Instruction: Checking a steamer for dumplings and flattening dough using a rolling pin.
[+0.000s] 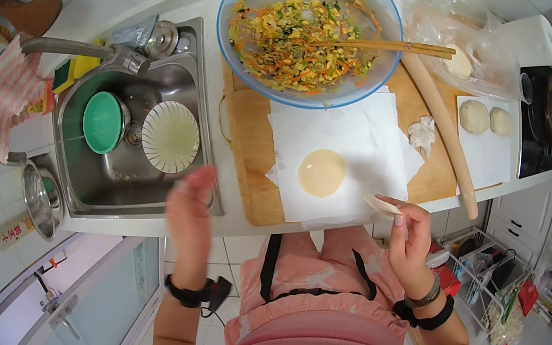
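Note:
My right hand point(410, 239) pinches a thin round dough wrapper point(382, 205) by its edge, just off the front of the counter. Another flat dough wrapper point(321, 173) lies on white paper point(331, 134) over a wooden cutting board point(253, 161). My left hand point(189, 213) is raised near the sink's front right corner, its fingers smeared by motion. Behind the paper stands a large clear bowl point(236, 66) with a blue rim. It contains chopped vegetable filling point(293, 31), and a pair of chopsticks point(394, 46) rests in it.
A long rolling pin point(439, 127) lies along the board's right side. Two dough balls point(475, 117) sit on paper at the right, near a plastic bag point(485, 54). To the left, the steel sink point(122, 186) holds a green bowl point(102, 123) and a white fluted dish point(171, 138).

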Tool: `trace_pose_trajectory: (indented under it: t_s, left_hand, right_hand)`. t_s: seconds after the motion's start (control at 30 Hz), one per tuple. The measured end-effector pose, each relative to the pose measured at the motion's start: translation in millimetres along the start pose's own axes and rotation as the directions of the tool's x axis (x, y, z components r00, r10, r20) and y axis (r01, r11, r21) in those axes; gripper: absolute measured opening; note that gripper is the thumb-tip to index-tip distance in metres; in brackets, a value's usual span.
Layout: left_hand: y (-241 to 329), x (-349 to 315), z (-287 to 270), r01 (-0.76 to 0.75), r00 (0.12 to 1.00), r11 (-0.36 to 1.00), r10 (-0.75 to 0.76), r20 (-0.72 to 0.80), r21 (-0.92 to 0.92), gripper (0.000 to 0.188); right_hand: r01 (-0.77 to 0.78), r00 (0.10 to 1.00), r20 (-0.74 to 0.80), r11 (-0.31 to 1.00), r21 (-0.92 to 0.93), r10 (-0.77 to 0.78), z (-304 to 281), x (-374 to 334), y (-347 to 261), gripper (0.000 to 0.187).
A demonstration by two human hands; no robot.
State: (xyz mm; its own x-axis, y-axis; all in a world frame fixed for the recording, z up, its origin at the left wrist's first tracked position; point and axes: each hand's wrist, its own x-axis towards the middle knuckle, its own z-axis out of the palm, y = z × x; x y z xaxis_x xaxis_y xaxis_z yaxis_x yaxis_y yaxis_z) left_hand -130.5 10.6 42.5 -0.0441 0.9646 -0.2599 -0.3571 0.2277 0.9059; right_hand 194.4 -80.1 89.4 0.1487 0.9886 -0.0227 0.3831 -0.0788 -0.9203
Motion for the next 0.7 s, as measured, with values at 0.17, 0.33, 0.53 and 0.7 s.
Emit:
trace_pose_trajectory:
  t_s: [0.17,0.33,0.53,0.7]
  left_hand:
    - [-39,-16,89,-0.457,0.792,0.637,-0.026,0.610,0.621,0.039]
    - [-71,-20,112,-0.693,0.679,0.248,-0.088,0.729,0.677,0.055]
    - [-79,-22,117,-0.723,0.671,0.130,-0.101,0.734,0.679,0.059]
    - [-82,-18,115,-0.737,0.648,0.141,-0.129,0.750,0.661,0.056]
  right_hand:
    - [-0.052,0.998,0.028,0.999,0.015,0.051,-5,-5,3,0.010]
    - [-0.046,0.999,0.013,0.998,0.047,0.046,-8,-7,1,0.010]
    - [-0.043,0.999,-0.019,0.994,0.100,0.045,-14,-12,7,0.010]
    - [-0.041,0.999,-0.019,0.995,0.093,0.043,-20,-12,8,0.010]
